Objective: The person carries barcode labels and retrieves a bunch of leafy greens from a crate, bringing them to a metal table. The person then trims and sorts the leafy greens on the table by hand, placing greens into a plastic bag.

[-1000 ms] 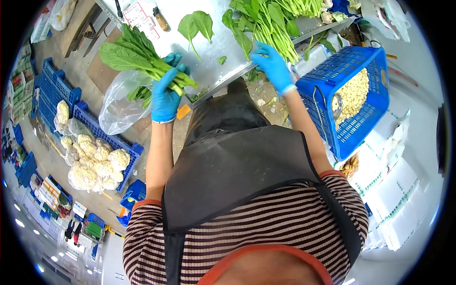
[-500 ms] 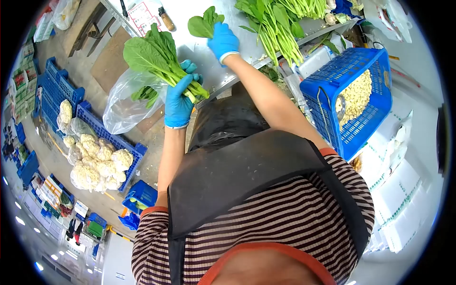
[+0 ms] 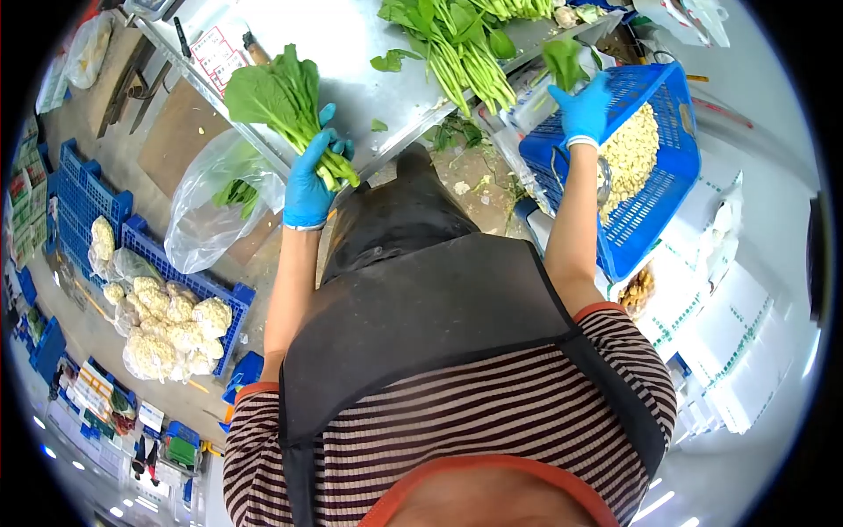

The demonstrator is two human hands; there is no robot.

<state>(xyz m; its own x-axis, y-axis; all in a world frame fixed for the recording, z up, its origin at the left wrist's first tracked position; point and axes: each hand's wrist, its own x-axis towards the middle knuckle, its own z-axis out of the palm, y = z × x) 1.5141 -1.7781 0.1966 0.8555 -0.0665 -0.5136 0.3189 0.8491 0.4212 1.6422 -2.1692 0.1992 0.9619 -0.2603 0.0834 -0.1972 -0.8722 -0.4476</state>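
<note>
My left hand (image 3: 314, 180), in a blue glove, is closed around the pale stalks of a bunch of leafy greens (image 3: 279, 98). Its broad leaves point up and left over the table's near edge. My right hand (image 3: 583, 107), also gloved, is stretched out to the right with thumb and fingers apart. A loose green leaf (image 3: 564, 63) is just beyond its fingertips; whether they still touch I cannot tell. Below that hand stands a blue crate (image 3: 654, 215) with pale peeled cloves or kernels (image 3: 634, 149) inside. More leafy greens (image 3: 457, 53) lie on the metal table (image 3: 351, 53).
A clear plastic bag (image 3: 189, 211) holding some greens hangs left of my left hand. Bagged cauliflower-like heads (image 3: 167, 329) sit by a blue crate (image 3: 230, 303) on the floor. A printed sheet (image 3: 215, 54) and a brown-handled tool (image 3: 255, 48) lie on the table. Trimmings litter the floor (image 3: 479, 189).
My right hand has swung from above the table to the right, carrying the leaf out past the edge, and its fingers have spread. My left hand keeps its bunch. The view has shifted slightly.
</note>
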